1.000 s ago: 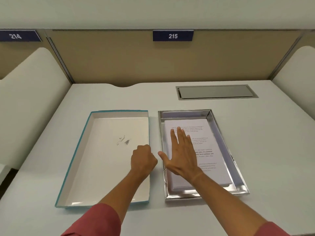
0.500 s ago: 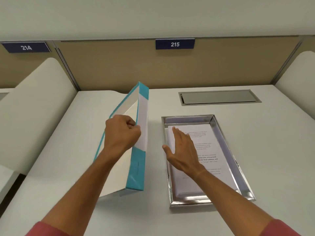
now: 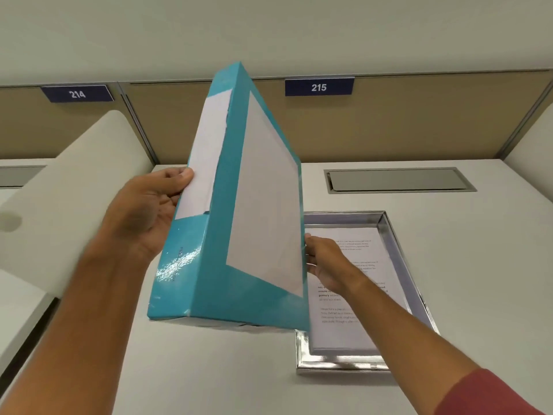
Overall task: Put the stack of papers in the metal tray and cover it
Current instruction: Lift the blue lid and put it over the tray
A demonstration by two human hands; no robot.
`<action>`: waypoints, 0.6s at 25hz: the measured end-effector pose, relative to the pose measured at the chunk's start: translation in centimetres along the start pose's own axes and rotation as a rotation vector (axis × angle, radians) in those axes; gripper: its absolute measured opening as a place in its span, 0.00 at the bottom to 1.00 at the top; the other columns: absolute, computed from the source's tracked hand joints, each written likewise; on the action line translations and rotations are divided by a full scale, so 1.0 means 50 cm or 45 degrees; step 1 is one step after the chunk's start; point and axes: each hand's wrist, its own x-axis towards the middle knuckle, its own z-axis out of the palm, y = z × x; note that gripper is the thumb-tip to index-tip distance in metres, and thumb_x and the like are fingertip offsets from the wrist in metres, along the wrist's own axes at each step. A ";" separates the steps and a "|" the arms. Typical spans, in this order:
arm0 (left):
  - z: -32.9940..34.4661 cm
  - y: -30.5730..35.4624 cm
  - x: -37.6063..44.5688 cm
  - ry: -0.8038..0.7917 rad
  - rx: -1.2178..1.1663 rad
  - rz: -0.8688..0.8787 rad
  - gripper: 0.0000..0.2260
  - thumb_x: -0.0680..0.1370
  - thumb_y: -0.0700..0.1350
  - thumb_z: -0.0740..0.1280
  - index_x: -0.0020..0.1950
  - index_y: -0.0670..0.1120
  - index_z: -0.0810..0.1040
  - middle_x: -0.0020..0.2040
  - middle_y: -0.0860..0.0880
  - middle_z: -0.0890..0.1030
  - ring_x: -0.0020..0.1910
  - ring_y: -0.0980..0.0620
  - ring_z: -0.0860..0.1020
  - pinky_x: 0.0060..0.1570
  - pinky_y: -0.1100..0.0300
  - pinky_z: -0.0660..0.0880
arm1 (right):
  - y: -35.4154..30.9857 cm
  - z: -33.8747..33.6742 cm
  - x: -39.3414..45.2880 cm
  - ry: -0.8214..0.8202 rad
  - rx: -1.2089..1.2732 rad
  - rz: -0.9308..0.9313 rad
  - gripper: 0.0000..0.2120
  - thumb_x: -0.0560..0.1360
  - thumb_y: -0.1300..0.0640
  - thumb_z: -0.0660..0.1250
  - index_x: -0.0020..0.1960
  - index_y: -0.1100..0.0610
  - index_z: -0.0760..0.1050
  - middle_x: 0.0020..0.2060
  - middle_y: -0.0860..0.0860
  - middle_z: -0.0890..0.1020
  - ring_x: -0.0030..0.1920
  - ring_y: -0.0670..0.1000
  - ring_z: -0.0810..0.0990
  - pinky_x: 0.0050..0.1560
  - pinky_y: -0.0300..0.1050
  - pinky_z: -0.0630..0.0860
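Note:
A teal box lid (image 3: pixel 215 253) with white panels is held in the air, tilted on edge, above the desk's middle. My left hand (image 3: pixel 146 214) grips its left long side, thumb on the white panel. At the lid's right edge, my right hand (image 3: pixel 324 262) holds it from the other side. Below and to the right, the shiny metal tray (image 3: pixel 392 232) lies on the desk with the stack of printed papers (image 3: pixel 368 256) inside. The lid hides the tray's left part.
The white desk (image 3: pixel 478 265) has a grey recessed cable hatch (image 3: pixel 398 179) behind the tray. A tan partition with number plates 214 (image 3: pixel 77 93) and 215 (image 3: pixel 319 86) closes the back. White curved dividers stand at the left (image 3: pixel 74 190) and far right.
My left hand lifted the lid off the desk and swung it up and rightward. My right hand left the papers and took the lid's right edge.

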 end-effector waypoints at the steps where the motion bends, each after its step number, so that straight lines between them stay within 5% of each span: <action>1: -0.003 -0.004 0.000 -0.027 -0.017 -0.040 0.07 0.76 0.41 0.65 0.46 0.42 0.82 0.43 0.45 0.86 0.40 0.47 0.84 0.47 0.54 0.82 | -0.003 -0.009 0.001 0.000 0.038 -0.008 0.15 0.80 0.53 0.59 0.55 0.57 0.81 0.49 0.56 0.86 0.49 0.54 0.84 0.49 0.49 0.82; 7: -0.016 -0.074 0.037 0.109 0.220 0.016 0.05 0.78 0.41 0.66 0.49 0.42 0.81 0.44 0.46 0.85 0.40 0.50 0.83 0.42 0.57 0.82 | -0.017 -0.105 -0.002 0.202 0.045 -0.078 0.13 0.79 0.52 0.61 0.54 0.56 0.81 0.47 0.55 0.85 0.47 0.53 0.82 0.41 0.47 0.78; 12: -0.003 -0.180 0.071 0.068 0.525 0.106 0.14 0.76 0.38 0.69 0.61 0.49 0.79 0.52 0.44 0.84 0.51 0.47 0.83 0.51 0.50 0.79 | -0.034 -0.213 -0.023 0.457 -0.015 -0.139 0.11 0.76 0.50 0.66 0.49 0.56 0.82 0.43 0.52 0.86 0.42 0.52 0.84 0.39 0.47 0.80; 15: 0.026 -0.239 0.089 0.044 0.699 0.105 0.15 0.76 0.31 0.66 0.60 0.44 0.81 0.55 0.43 0.83 0.58 0.44 0.80 0.60 0.47 0.76 | -0.050 -0.275 -0.041 0.575 -0.062 -0.158 0.06 0.75 0.55 0.68 0.43 0.57 0.81 0.40 0.53 0.84 0.37 0.51 0.82 0.33 0.42 0.79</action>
